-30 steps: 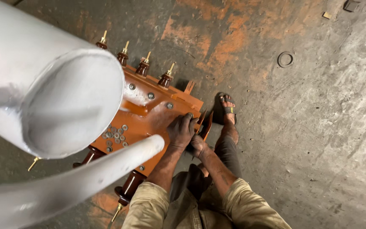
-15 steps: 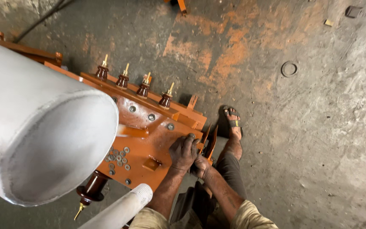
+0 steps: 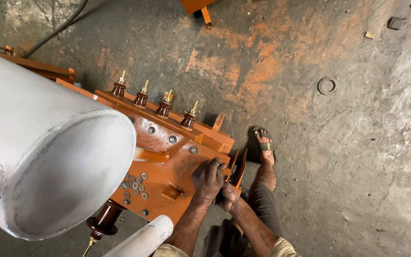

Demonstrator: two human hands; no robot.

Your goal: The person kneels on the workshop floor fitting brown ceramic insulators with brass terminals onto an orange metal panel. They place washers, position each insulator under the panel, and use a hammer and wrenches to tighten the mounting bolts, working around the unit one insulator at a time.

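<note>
An orange metal cover plate (image 3: 167, 159) with bolts along its edge lies below me. My left hand (image 3: 208, 178) rests on its right edge, fingers curled over a bolt (image 3: 217, 161) at the rim. My right hand (image 3: 228, 196) sits just under the same edge, beside the left; what it holds is hidden. A row of brown ribbed insulators (image 3: 163, 108) with brass studs stands along the plate's far side. Several loose washers (image 3: 134, 182) lie on the plate.
A large white-grey cylinder (image 3: 48, 162) fills the left, with a white pipe (image 3: 143, 238) below it. A bigger brown insulator (image 3: 102, 223) sticks out at the near edge. My sandalled foot (image 3: 264, 145) stands on the stained concrete floor. A metal ring (image 3: 326, 85) lies far right.
The view has tilted and shifted, so the cylinder sits lower left and more floor shows. Both hands stay at the plate's right edge.
</note>
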